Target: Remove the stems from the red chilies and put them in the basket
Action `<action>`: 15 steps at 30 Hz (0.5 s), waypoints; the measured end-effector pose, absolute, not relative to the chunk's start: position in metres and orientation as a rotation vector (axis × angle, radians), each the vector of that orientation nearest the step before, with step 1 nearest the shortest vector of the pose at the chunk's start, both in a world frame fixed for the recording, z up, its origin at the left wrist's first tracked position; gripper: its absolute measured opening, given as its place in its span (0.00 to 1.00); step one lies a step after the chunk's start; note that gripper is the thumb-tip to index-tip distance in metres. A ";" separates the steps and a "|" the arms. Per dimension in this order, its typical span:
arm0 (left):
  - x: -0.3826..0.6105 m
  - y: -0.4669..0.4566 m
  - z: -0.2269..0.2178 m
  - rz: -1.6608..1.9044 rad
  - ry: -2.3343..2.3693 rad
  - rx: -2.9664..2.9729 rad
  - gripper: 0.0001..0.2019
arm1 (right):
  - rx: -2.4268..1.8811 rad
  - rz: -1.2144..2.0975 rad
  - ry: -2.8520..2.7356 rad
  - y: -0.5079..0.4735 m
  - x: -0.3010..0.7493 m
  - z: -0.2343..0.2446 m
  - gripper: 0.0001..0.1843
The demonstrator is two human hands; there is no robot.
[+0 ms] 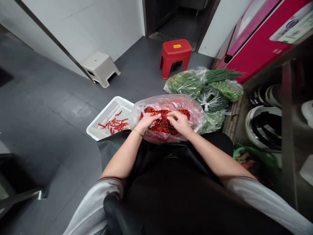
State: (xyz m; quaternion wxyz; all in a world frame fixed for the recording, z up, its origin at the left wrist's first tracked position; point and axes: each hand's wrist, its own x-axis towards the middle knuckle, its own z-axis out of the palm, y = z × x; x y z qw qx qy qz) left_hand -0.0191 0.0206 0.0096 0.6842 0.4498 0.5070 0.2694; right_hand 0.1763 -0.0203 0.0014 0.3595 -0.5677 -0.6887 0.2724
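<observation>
A clear plastic bag (195, 106) full of red chili peppers (162, 125) lies open in front of me, at my lap. Over the peppers, my left hand (148, 120) is closed with a red chili pepper between thumb and fingers. Close beside it, my right hand (179, 120) pinches at the other end of that pepper; its fingertips nearly meet the left ones. To the left of the bag stands a white perforated basket (104, 114) with several loose red chilies (114, 124) in it.
Bagged green vegetables (184, 83) and long green stalks (222, 75) lie beyond the bag at right. A red stool (176, 54) and a white stool (100, 67) stand farther off. White buckets (249, 122) and a green bag (241, 150) sit at right.
</observation>
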 end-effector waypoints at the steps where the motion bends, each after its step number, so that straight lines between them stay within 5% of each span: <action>1: -0.014 0.019 0.009 0.636 1.113 0.958 0.18 | -1.402 0.770 -1.760 -0.028 0.170 0.002 0.12; 9: -0.027 0.010 0.025 0.346 0.867 1.338 0.19 | -1.172 1.740 -1.580 -0.020 0.163 -0.005 0.28; 12: -0.031 0.003 0.026 0.243 0.835 1.422 0.19 | -1.275 1.445 -1.934 -0.016 0.158 0.000 0.28; 15: -0.029 -0.006 0.016 0.291 0.980 1.260 0.20 | -1.462 0.762 -2.265 -0.018 0.147 0.003 0.26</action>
